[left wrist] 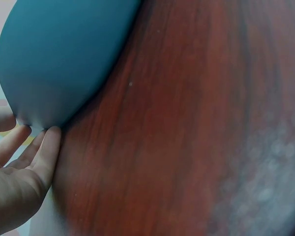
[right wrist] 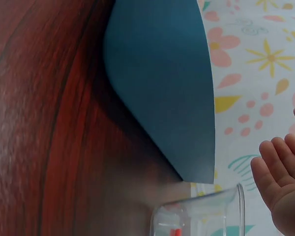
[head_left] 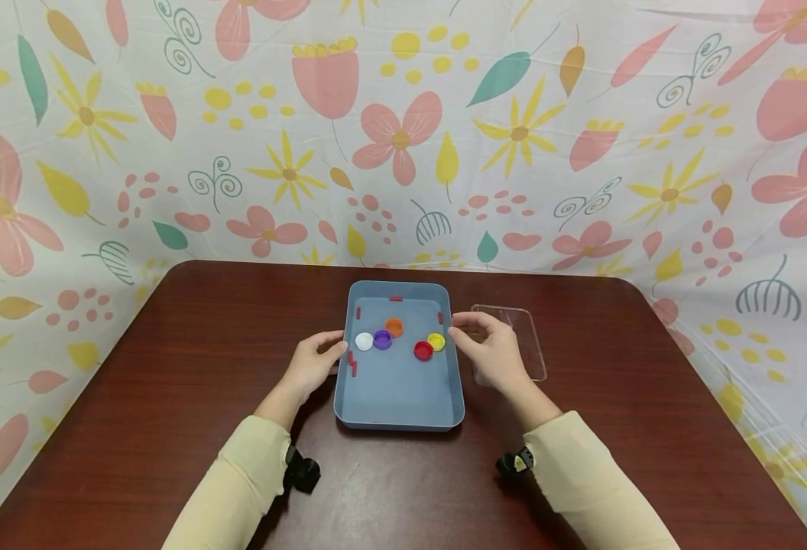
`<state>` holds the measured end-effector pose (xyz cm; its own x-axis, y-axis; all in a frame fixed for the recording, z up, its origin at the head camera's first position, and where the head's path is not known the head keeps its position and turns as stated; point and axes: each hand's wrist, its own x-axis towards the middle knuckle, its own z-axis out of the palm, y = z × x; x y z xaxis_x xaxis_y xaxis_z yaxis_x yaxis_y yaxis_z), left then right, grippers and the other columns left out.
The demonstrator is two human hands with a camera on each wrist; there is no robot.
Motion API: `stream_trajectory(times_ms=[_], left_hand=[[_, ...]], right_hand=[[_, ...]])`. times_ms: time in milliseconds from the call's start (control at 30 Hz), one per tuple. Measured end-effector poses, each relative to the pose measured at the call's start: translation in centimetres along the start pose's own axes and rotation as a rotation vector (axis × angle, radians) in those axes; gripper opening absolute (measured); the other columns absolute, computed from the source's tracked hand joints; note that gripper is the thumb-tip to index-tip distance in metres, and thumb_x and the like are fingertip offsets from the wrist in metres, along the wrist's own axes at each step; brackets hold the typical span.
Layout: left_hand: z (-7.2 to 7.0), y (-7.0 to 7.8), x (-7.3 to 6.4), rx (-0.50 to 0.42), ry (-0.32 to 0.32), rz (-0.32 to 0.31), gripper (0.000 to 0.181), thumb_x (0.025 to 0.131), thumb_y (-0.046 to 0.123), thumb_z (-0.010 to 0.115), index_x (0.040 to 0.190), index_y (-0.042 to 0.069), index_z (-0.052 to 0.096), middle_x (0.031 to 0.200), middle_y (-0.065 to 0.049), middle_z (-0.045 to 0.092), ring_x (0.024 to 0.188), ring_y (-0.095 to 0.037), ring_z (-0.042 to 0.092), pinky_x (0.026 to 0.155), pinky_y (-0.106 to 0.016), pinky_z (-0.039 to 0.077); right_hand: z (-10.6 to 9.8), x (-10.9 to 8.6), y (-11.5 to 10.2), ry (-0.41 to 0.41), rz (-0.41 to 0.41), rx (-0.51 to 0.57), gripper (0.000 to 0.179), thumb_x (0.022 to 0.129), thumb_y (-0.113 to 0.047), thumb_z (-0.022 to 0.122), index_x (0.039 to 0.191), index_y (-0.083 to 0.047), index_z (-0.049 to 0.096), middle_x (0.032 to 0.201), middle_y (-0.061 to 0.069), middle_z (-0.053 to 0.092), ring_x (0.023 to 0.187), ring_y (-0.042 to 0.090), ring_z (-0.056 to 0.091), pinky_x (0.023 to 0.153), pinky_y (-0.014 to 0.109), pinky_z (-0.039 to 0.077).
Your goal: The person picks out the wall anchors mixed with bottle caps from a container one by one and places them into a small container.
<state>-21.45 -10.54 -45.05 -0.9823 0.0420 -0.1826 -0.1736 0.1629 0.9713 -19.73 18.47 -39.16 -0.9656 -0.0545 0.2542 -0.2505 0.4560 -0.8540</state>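
A blue-grey tray [head_left: 399, 397] lies on the table, holding several round bottle-cap-like pieces. A white cap [head_left: 364, 341], a purple cap [head_left: 382, 339] and an orange cap [head_left: 393, 328] sit close together; a red cap [head_left: 423, 351] and a yellow cap [head_left: 435, 341] sit to the right. Short red sticks [head_left: 354, 370] lie near the tray's walls. My left hand [head_left: 312, 363] touches the tray's left side with its fingertips, fingers fairly straight. My right hand [head_left: 493, 353] is raised beside the right rim, its relaxed fingers apart from the tray wall in the right wrist view.
A clear plastic box [head_left: 536, 344] stands just right of the tray, partly behind my right hand; a bit of red [right wrist: 175, 232] shows in it. The dark wooden table [head_left: 225, 336] meets a flower-patterned cloth [head_left: 403, 191] at its back edge.
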Motion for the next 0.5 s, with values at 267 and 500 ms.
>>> stream_trajectory(times_ms=[267, 500], left_hand=[[0.0, 0.1, -0.3, 0.004, 0.011, 0.046, 0.038, 0.096, 0.016, 0.055, 0.130, 0.000, 0.054, 0.128, -0.020, 0.055, 0.094, -0.024, 0.068, 0.080, -0.035, 0.059], [0.0, -0.1, -0.1, 0.009, 0.001, 0.011, 0.038, 0.096, 0.017, 0.054, 0.132, 0.004, 0.054, 0.129, -0.018, 0.055, 0.101, -0.028, 0.065, 0.083, -0.036, 0.058]], right_hand=[[1.5, 0.1, 0.1, -0.012, -0.042, 0.026, 0.028, 0.086, -0.015, 0.070, 0.110, -0.001, 0.067, 0.108, 0.014, 0.069, 0.089, 0.002, 0.064, 0.079, 0.015, 0.053], [2.8, 0.0, -0.2, -0.019, -0.044, 0.033, 0.027, 0.085, -0.015, 0.071, 0.109, -0.004, 0.068, 0.105, 0.013, 0.070, 0.092, 0.017, 0.067, 0.079, 0.020, 0.056]])
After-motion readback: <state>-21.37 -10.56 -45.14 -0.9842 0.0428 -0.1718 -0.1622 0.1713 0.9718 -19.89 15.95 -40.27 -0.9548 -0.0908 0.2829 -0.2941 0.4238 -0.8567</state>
